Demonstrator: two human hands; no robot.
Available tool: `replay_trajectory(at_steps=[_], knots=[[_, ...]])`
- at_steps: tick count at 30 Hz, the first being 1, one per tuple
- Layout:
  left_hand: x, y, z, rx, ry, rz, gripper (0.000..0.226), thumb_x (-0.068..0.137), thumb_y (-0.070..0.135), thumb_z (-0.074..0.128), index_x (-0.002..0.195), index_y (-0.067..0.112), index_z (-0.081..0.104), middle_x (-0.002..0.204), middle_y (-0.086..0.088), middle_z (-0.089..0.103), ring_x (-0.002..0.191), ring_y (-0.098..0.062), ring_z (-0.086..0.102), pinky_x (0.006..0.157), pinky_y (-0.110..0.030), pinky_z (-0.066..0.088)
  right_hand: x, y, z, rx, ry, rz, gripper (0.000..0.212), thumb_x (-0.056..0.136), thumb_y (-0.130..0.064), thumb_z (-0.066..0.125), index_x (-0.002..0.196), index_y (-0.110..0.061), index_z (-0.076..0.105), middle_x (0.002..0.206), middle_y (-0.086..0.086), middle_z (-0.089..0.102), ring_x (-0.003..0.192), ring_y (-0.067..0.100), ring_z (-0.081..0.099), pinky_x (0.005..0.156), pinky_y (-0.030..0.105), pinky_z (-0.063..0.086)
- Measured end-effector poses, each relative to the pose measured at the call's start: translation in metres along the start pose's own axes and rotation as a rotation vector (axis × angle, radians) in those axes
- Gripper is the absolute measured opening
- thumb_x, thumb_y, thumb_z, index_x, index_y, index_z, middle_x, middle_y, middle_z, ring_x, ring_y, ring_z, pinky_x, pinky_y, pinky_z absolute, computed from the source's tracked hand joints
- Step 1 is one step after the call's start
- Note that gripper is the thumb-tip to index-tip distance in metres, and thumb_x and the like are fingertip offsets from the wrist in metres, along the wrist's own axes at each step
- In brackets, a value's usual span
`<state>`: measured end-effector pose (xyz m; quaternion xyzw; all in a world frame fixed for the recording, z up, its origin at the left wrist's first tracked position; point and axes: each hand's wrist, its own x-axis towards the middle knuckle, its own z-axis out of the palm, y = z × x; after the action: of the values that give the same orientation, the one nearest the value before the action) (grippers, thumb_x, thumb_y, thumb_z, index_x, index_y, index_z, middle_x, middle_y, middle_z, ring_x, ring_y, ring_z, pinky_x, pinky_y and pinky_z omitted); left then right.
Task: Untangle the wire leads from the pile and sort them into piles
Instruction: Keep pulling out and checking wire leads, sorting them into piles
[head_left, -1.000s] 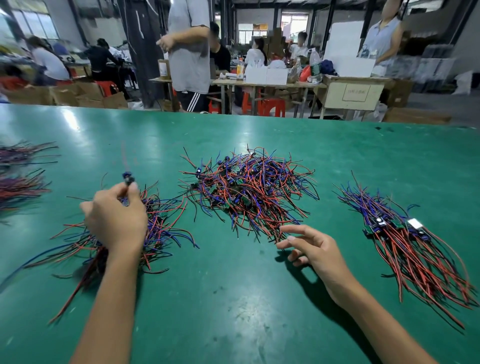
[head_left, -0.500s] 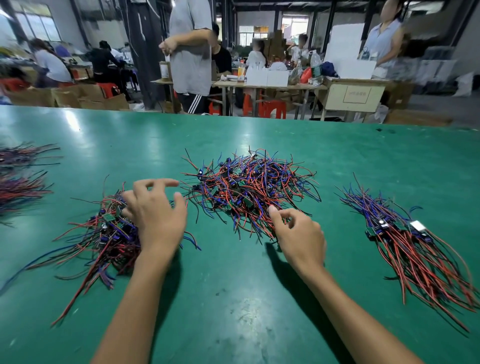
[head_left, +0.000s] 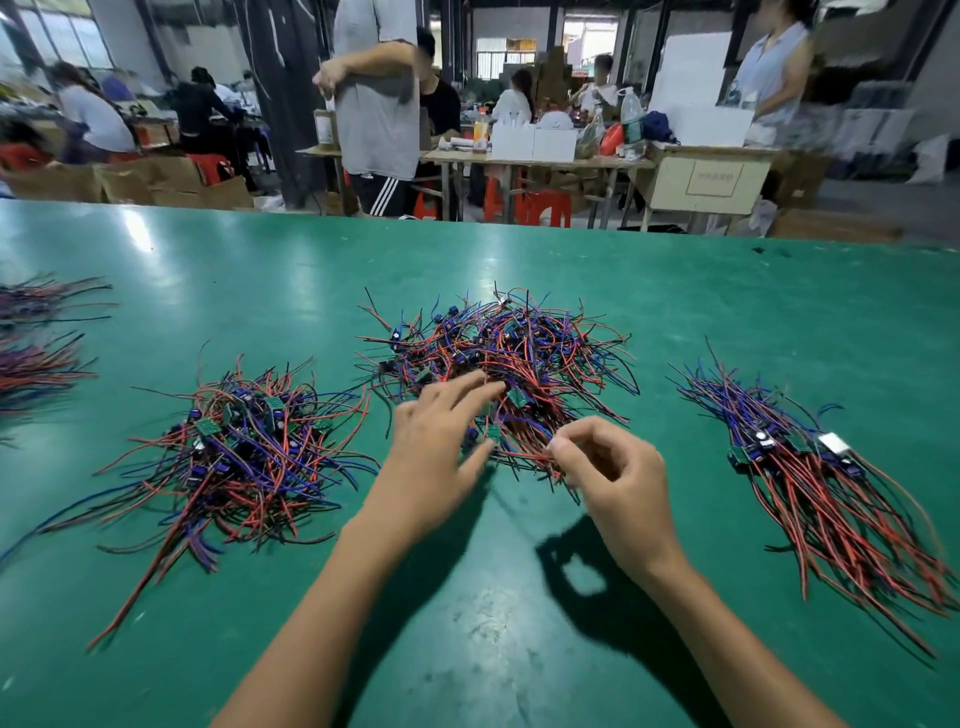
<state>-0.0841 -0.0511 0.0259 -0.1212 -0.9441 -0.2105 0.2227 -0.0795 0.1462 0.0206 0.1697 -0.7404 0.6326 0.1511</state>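
A tangled pile of red, blue and black wire leads (head_left: 524, 358) with small green boards lies in the middle of the green table (head_left: 260, 260). My left hand (head_left: 441, 441) reaches onto its near edge with fingers spread and straight, touching the wires. My right hand (head_left: 608, 467) is at the pile's near right edge, thumb and forefinger pinching a red wire lead (head_left: 524, 456). A looser sorted pile (head_left: 239, 452) lies to the left. A combed, aligned pile (head_left: 821, 478) lies to the right.
Two more wire bundles (head_left: 36, 332) lie at the table's far left edge. Beyond the table's far edge stand people, wooden tables with boxes and bottles, and red stools (head_left: 540, 205).
My left hand has left the left pile and moved right onto the middle pile. My right hand has curled in and now pinches a wire at that pile's near edge.
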Motion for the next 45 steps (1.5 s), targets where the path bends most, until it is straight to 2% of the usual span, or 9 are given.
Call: replay_trajectory(at_steps=[7,16,20,24,27,32,36,42,45], knots=[[-0.003,0.008,0.014,-0.091,0.035,0.047,0.025,0.098,0.036,0.064,0.122,0.036,0.066,0.128,0.022,0.061,0.122,-0.004,0.048,0.093,-0.034,0.024,0.006,-0.018,-0.013,0.326,-0.067,0.044,0.016,0.083,-0.019,0.061,0.070,-0.015,0.069,0.073,0.009,0.068,0.059,0.015,0.049,0.053,0.023,0.041],[0.000,0.026,0.001,-0.402,0.194,0.110,0.029,0.088,0.046,0.072,0.114,0.035,0.066,0.082,0.020,0.064,0.083,-0.001,0.060,0.090,-0.016,0.030,0.024,-0.014,-0.044,0.459,0.246,0.145,0.013,0.082,-0.021,0.054,0.075,-0.020,0.065,0.072,0.003,0.070,0.064,0.014,0.062,0.052,0.020,0.046],[0.000,0.034,-0.004,-0.467,0.157,0.150,0.026,0.095,0.034,0.067,0.118,0.023,0.071,0.092,0.028,0.061,0.083,0.004,0.054,0.079,-0.009,0.036,0.027,-0.008,-0.053,0.273,0.336,0.107,0.013,0.094,-0.014,0.056,0.083,-0.016,0.063,0.077,-0.002,0.070,0.070,0.013,0.062,0.061,0.027,0.049],[0.000,0.036,-0.005,-0.458,0.169,0.107,0.024,0.099,0.024,0.063,0.121,0.020,0.072,0.102,0.019,0.068,0.095,-0.002,0.059,0.086,-0.018,0.041,0.020,-0.008,-0.055,-0.362,0.550,-0.179,0.015,0.093,-0.036,0.063,0.095,-0.021,0.063,0.095,-0.004,0.061,0.085,0.011,0.057,0.078,0.028,0.044],[0.000,0.035,-0.006,-0.476,0.211,0.042,0.026,0.093,0.023,0.071,0.119,0.021,0.073,0.104,0.012,0.072,0.094,-0.005,0.062,0.084,-0.019,0.045,0.011,-0.015,-0.044,-0.416,0.311,-0.387,0.037,0.098,-0.046,0.054,0.070,-0.022,0.057,0.059,-0.007,0.051,0.054,0.009,0.049,0.054,0.033,0.041],[0.000,0.037,-0.010,-0.457,0.311,0.070,0.026,0.085,0.015,0.080,0.110,0.019,0.076,0.094,0.010,0.072,0.077,0.001,0.055,0.074,-0.013,0.042,-0.004,-0.017,-0.006,-0.168,-0.233,0.156,0.045,0.097,-0.065,0.047,0.100,-0.030,0.075,0.076,-0.006,0.075,0.043,0.016,0.060,0.046,0.028,0.046],[0.001,0.034,-0.021,-0.394,0.375,0.150,0.027,0.082,0.015,0.083,0.108,0.016,0.078,0.094,0.013,0.071,0.077,0.002,0.057,0.073,-0.013,0.043,0.004,-0.015,-0.007,0.405,-0.099,0.379,0.035,0.094,-0.044,0.057,0.122,-0.025,0.066,0.097,0.009,0.078,0.045,0.017,0.058,0.042,0.021,0.042],[0.001,-0.013,-0.058,-0.180,0.836,-0.124,0.026,0.088,0.022,0.078,0.113,0.014,0.076,0.101,0.000,0.075,0.081,-0.018,0.063,0.074,-0.029,0.050,0.006,0.005,-0.014,0.296,-0.127,0.429,0.023,0.097,-0.014,0.063,0.116,-0.025,0.070,0.096,0.006,0.079,0.054,0.013,0.060,0.049,0.017,0.045],[-0.011,-0.052,-0.073,0.055,0.846,-0.478,0.028,0.087,0.023,0.074,0.114,0.017,0.076,0.104,-0.012,0.074,0.093,-0.034,0.059,0.080,-0.042,0.050,0.002,0.018,-0.007,0.157,-0.176,0.438,0.020,0.097,-0.010,0.062,0.104,-0.025,0.074,0.085,0.004,0.078,0.054,0.012,0.060,0.048,0.016,0.042]])
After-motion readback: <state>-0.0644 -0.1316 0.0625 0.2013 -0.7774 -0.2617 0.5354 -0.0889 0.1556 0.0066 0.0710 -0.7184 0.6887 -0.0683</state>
